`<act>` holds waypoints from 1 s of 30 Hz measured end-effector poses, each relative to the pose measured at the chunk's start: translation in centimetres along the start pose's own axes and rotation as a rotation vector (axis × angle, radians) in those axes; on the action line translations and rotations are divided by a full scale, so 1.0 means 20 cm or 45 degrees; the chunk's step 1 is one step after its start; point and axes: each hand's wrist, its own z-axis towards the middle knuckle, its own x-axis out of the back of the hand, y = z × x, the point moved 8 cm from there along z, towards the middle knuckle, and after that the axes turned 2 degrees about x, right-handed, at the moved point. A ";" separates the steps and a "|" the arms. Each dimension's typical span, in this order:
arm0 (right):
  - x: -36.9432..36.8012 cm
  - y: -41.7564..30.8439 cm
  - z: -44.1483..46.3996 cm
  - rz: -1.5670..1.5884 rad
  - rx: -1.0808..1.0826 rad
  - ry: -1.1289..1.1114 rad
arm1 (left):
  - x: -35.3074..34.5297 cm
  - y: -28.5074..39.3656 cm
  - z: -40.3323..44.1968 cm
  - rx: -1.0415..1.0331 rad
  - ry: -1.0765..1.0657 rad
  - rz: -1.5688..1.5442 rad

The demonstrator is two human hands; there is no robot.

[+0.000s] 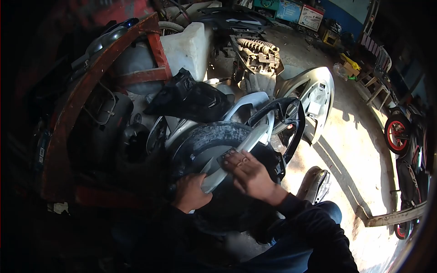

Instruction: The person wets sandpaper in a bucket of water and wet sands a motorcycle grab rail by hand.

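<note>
A long, pale grey-white body panel (255,139), like a motorcycle fairing piece, lies slanted in front of me. My left hand (191,192) grips its lower end, thumb along the edge. On the panel's upper face, my right hand (251,175) presses a small dark sheet (225,159) that looks like sandpaper, its fingers laid over it. Under the panel is a round black tyre-like ring (214,132), its inside partly hidden by my hands and shadow. A black curved plastic part (298,118) sits just beyond the panel's right side.
A black plastic cover (189,98) and a cream fairing (325,98) lie ahead. Behind them is a part with a coil spring (257,44). A red-brown frame (68,123) borders my left. Motorcycles with red wheels (396,135) and a wooden beam (393,218) are at right.
</note>
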 end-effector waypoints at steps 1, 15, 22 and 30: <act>0.03 0.07 0.00 -0.033 -0.071 0.029 | 0.00 -0.01 -0.01 0.013 -0.013 -0.001; 0.11 0.19 -0.11 -0.159 -0.326 0.264 | -0.01 0.04 -0.03 -0.070 0.006 0.045; 0.16 0.45 -0.19 -0.079 -0.616 0.362 | -0.03 0.03 -0.03 -0.036 -0.081 0.053; 0.18 0.47 -0.19 -0.100 -0.590 0.481 | 0.01 0.05 -0.01 -0.042 -0.002 0.031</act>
